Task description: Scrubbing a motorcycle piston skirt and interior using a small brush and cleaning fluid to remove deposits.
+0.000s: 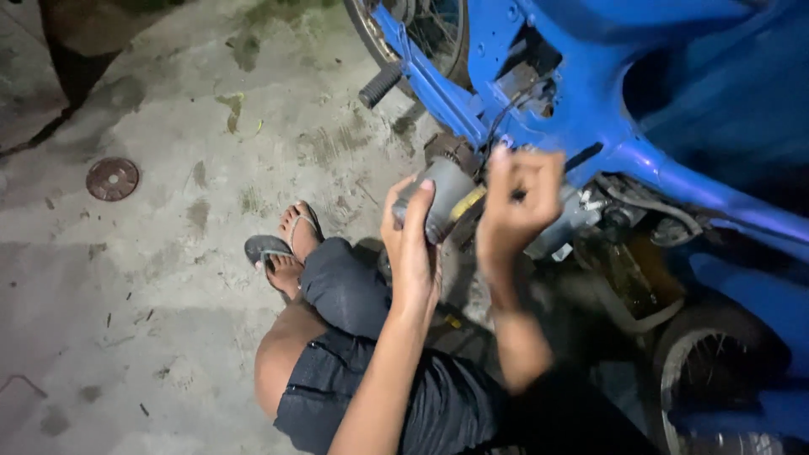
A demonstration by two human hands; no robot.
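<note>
Both hands (413, 244) around grey cylinder (445, 200)

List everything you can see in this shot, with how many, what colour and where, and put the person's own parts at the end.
Motorbike frame: one, blue, top right, lying across the view.
Grey cylindrical part: one, grey with a yellow patch, at the bike's middle, gripped by the left hand.
Footpeg: one, black, top centre, sticking out from the frame.
Spoked wheels: two, dark; one top centre, one bottom right.
Round disc: one, rusty brown, on the floor at left.
Concrete floor: grey, stained.
Sandal: one, dark, under the foot.
Shorts: dark, bottom centre.
Foot: one, centre left.
Left hand: around the grey part.
Right hand: fingers curled at the frame; whether it grips anything is unclear.
</note>
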